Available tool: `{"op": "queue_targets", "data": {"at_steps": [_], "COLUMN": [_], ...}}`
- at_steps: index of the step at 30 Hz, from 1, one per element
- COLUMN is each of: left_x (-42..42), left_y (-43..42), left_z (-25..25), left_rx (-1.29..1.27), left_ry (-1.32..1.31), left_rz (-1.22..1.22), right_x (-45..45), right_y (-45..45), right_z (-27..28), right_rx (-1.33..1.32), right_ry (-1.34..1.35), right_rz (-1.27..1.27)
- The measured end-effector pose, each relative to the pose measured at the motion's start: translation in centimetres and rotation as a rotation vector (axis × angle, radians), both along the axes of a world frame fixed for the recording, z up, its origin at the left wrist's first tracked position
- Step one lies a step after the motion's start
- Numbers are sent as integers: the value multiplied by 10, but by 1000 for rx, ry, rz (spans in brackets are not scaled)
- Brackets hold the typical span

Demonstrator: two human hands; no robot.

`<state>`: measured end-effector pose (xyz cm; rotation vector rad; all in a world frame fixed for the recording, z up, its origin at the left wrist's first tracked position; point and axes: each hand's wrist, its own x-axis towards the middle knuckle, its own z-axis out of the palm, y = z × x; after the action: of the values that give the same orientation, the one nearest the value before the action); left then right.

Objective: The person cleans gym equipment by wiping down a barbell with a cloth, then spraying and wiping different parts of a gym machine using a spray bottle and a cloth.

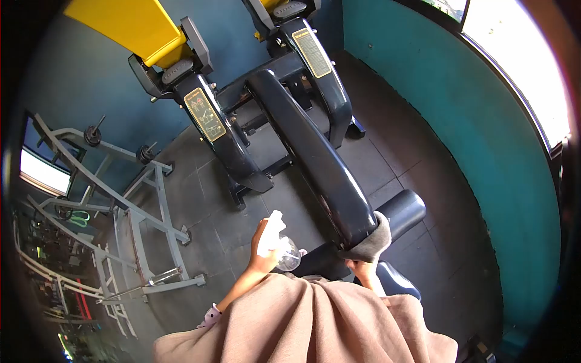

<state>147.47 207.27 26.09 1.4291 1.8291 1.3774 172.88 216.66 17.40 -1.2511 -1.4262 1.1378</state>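
My left hand [262,254] is wrapped round a spray bottle with a white trigger head [272,232] and a clear body [290,257]. It is held upright or slightly tilted, left of the machine's padded end. My right hand [361,266] presses a grey cloth [371,243] round the near end of the glossy black beam [321,163] of a gym machine. The cloth drapes over the beam's end and hides part of my fingers. Beside it lies a black roller pad [402,213], and a black seat pad [396,281] sits below.
The machine's two black uprights [233,154] bear instruction plates and yellow parts [130,27]. Grey racks [151,221] with weight plates stand at the left. A teal wall [448,115] with a bright window [520,54] runs along the right. Dark tiles [393,151] cover the floor.
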Motion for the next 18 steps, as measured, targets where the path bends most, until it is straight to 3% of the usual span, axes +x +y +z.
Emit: {"op": "queue_targets", "data": {"at_steps": [1,3,11,18], "left_x": [-1,-3,-19,-44], "left_y": [1,3,18,9], "left_z": [0,-1,-17,-23], "left_rx": [-12,-40,-18,17], "left_ry": [-26,-84,-134,-174], "left_rz": [26,72,108,218], "right_x": [11,9,-97,-263], "right_y": [-6,0,63,194], "right_z": [-31,-32,126,121], "right_rx": [229,695,544,633], "right_ry": [-216,-632,-970,-1068], "right_rz": [16,107,326,424]}}
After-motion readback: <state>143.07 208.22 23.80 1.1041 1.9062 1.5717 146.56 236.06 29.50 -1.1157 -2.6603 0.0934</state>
